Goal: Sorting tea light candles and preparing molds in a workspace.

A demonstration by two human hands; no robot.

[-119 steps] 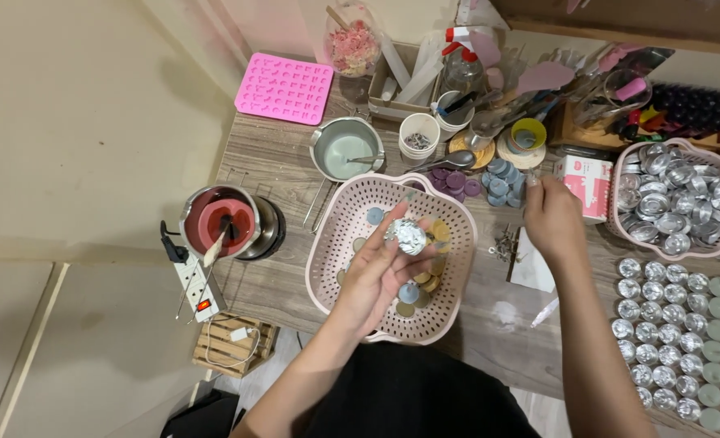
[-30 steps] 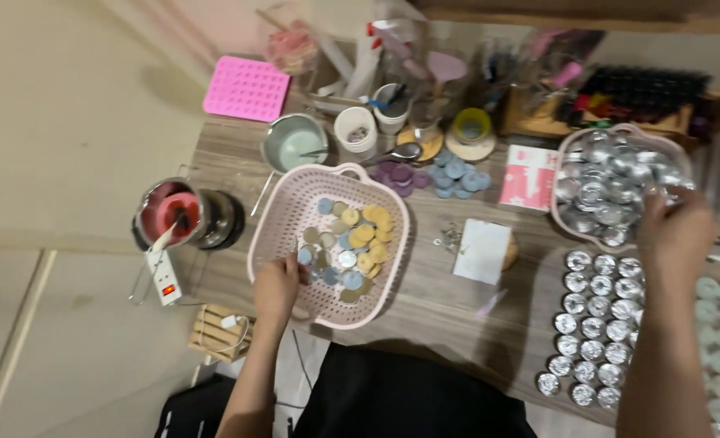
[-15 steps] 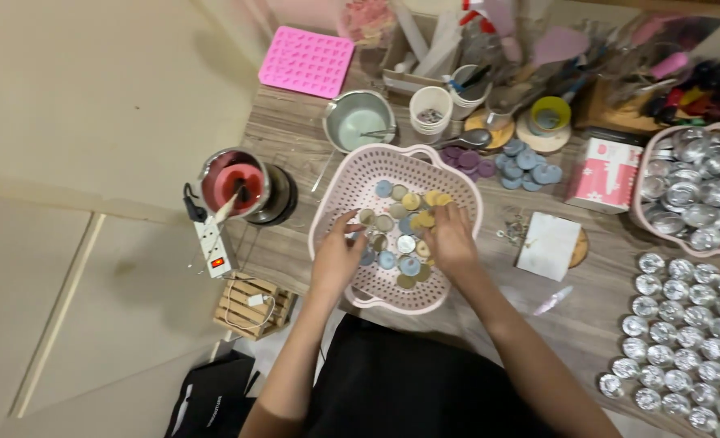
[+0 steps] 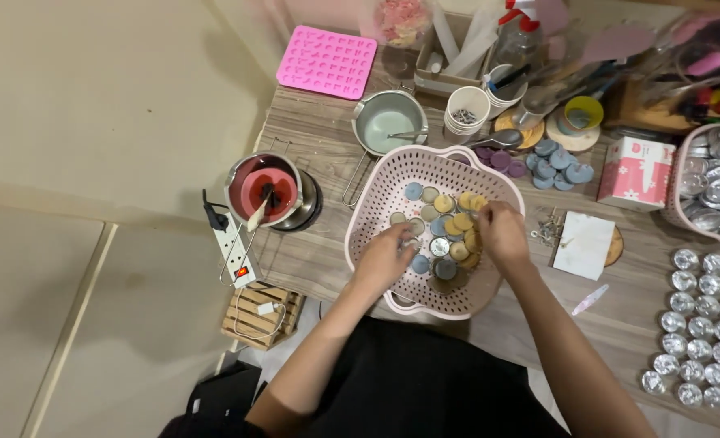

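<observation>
While I lean over the surface [image 4: 311, 259], the big pink basket [image 4: 376, 203] sits right in front of me, close enough that both arms reach in without stretching. Its holed floor carries a loose heap of small round discs [image 4: 449, 231], grey, blue and yellow, gathered toward the middle and right.

Left of the basket stands a pot [image 4: 267, 191] of red wax with a stick leaning in it, and by it a power strip [image 4: 230, 247] hangs at the surface's left edge. Farther away sits a grey pan [image 4: 388, 122], a stack of white cups [image 4: 467, 109] beside it, and a pink mould [image 4: 327, 61] at the far left corner. To the right lie a pink box [image 4: 636, 172] and a white card [image 4: 583, 243], with rows of silver tins [image 4: 705, 324] laid out at the near right, set in lines, I judge, so each stays easy to pick.

My left hand [image 4: 384, 255] dips into the near-left part of the heap, fingers curled onto a disc; whether it grips I cannot tell. My right hand [image 4: 502, 231] is bent over the yellow discs, fingertips pinched together on them.
</observation>
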